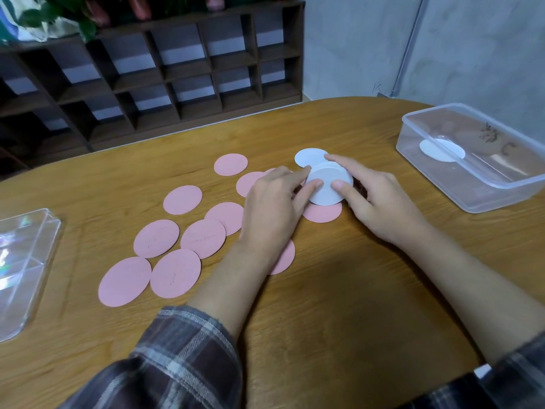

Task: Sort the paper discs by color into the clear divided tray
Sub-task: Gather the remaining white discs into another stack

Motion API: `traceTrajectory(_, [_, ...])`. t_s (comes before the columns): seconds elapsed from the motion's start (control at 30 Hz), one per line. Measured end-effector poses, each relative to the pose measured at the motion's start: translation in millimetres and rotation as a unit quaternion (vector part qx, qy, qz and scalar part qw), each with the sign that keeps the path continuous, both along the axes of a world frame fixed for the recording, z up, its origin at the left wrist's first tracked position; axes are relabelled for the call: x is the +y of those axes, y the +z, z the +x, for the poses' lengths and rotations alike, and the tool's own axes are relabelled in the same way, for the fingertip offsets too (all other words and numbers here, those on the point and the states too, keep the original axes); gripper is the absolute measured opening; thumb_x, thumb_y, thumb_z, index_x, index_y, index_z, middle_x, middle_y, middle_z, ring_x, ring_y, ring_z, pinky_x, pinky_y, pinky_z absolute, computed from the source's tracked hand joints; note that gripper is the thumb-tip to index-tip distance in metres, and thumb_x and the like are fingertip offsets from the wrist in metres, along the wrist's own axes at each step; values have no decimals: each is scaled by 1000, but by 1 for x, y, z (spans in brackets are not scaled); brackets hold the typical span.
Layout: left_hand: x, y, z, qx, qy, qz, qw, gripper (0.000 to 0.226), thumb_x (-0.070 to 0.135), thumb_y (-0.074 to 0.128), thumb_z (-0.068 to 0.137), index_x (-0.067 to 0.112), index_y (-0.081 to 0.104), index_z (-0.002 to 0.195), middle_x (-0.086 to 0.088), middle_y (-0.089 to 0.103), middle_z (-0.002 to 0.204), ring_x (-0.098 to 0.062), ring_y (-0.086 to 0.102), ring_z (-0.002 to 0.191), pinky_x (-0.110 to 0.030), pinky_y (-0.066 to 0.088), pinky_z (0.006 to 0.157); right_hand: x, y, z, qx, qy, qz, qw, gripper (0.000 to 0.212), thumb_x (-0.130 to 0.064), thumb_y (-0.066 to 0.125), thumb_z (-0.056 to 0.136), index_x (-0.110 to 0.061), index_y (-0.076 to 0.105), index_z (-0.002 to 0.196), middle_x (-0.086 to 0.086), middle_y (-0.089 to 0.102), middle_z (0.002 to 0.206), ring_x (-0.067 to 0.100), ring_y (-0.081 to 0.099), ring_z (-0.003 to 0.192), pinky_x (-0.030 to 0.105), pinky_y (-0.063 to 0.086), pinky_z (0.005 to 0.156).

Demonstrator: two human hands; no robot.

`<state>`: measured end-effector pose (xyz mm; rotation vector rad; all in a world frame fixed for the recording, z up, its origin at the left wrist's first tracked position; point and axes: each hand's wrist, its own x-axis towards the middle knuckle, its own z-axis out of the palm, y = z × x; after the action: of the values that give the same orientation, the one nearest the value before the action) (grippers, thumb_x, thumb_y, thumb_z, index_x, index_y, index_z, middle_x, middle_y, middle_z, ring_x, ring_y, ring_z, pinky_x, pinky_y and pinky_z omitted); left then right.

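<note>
Both hands hold a small stack of white paper discs (326, 184) just above the table's middle. My left hand (271, 208) grips the stack's left edge with thumb and fingers, and my right hand (371, 196) grips its right edge. Another white disc (306, 156) lies flat just behind the stack. Several pink discs (177, 273) are spread over the table to the left and under my hands. The clear divided tray (26, 261) lies at the left edge, with nothing visible in it.
A clear plastic box (477, 184) stands at the right with a white disc (442, 150) inside. The wooden table (354, 305) has bare room in front of me. A dark wooden shelf unit (177, 69) stands behind the table.
</note>
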<state>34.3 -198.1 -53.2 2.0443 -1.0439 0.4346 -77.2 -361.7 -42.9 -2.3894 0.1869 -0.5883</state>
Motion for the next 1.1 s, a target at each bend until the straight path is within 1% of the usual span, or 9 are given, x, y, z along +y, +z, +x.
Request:
traceTrajectory(0.1, [-2,1,-4,-16,29,68,997,35,49,54,103,24,77,112,2,67,92,-18,63,85,-41,54,67,-3,0,-1,-19,-17,12,1000,30,-20,55,104,-27,61,132,-3,69,92,10,58,80,11,40,69])
traceTrajectory(0.17, [-3,-1,-4,-12,-8,111,994,41,48,53,104,21,69,131,0,69,125,-21,62,115,-43,56,88,-9,0,-1,-32,-55,12,998,28,-19,56,103,-24,62,129,-7,68,94,8,57,78,12,39,69])
traceTrajectory(0.23, [-4,-2,-3,-4,-72,175,982,53,47,52,106,19,54,150,-1,50,158,-22,45,145,-43,42,114,-18,-1,0,-43,-115,9,992,28,-20,56,102,-21,62,129,-6,68,100,9,56,82,17,38,75])
traceTrajectory(0.33, [-5,1,-5,14,-109,272,956,62,52,43,108,23,33,163,6,26,172,-14,16,160,-40,21,127,-31,-3,1,-48,-196,21,979,28,-23,54,102,-19,62,128,2,70,109,19,57,93,28,41,84])
traceTrajectory(0.5, [-6,1,-5,-2,-95,280,955,60,53,40,108,28,33,162,9,38,164,-16,28,155,-40,26,122,-32,-5,3,-42,-206,23,977,29,-24,53,102,-21,61,129,1,70,113,22,58,96,29,41,85])
traceTrajectory(0.6, [-7,2,-8,-14,-65,253,965,56,48,48,107,25,42,157,5,50,143,-21,47,131,-41,40,107,-31,-5,3,-35,-201,25,979,29,-24,53,102,-21,61,130,0,70,113,14,54,93,26,38,83])
traceTrajectory(0.8, [-8,0,-6,19,-43,169,985,35,46,68,97,18,77,117,1,58,106,-21,56,102,-45,49,86,-24,-2,1,-38,-160,22,986,29,-22,54,103,-23,61,130,-5,69,111,13,57,93,21,36,79])
traceTrajectory(0.97, [-8,-3,-2,-42,-51,105,992,38,41,48,106,19,79,107,2,65,98,-22,58,89,-44,49,80,-22,0,0,-50,-127,25,990,34,-19,54,103,-28,58,135,-12,66,117,6,55,94,14,39,80])
traceTrajectory(1.1, [-8,-2,-4,-54,-41,19,997,32,30,49,108,11,76,107,-4,65,96,-22,55,87,-35,47,76,-21,0,0,-46,-114,28,992,31,-19,56,101,-30,60,130,-10,67,108,12,56,85,25,45,80])
